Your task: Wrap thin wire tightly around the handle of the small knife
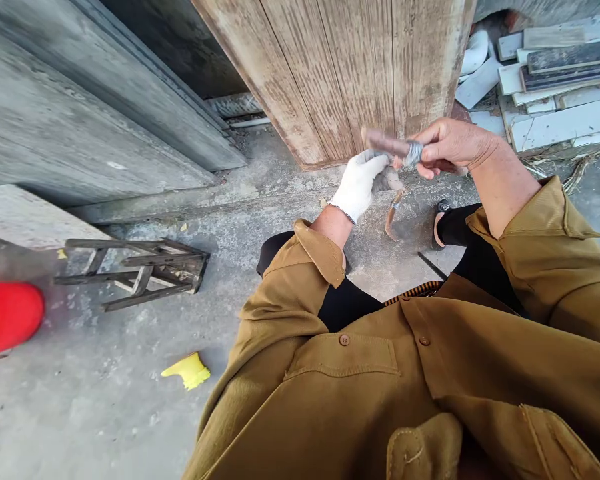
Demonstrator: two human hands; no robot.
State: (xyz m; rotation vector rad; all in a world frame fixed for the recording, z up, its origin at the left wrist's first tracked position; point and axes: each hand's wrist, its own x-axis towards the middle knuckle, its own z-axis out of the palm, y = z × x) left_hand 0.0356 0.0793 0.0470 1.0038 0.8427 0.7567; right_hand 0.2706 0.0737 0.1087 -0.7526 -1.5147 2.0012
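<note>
My right hand point(453, 147) is bare and closed round a short brown wooden handle point(387, 142) with grey wire or cord point(413, 154) wound about it. The handle points left and its far end is blurred. My left hand point(357, 181) wears a white glove with greyish fingers. It is closed just below the handle, its fingertips close to my right fingers; what it grips is hidden. Below the hands, a small hooked tool point(391, 217) with a brown curved part shows against the concrete floor, between my legs.
A weathered plank panel point(350, 73) stands ahead. Boards point(570, 87) are piled at right. At left are grey wooden panels point(95, 100), a small dark wooden frame point(143, 273), a red rounded object point(10, 319) and a yellow scrap point(187, 371) on the floor.
</note>
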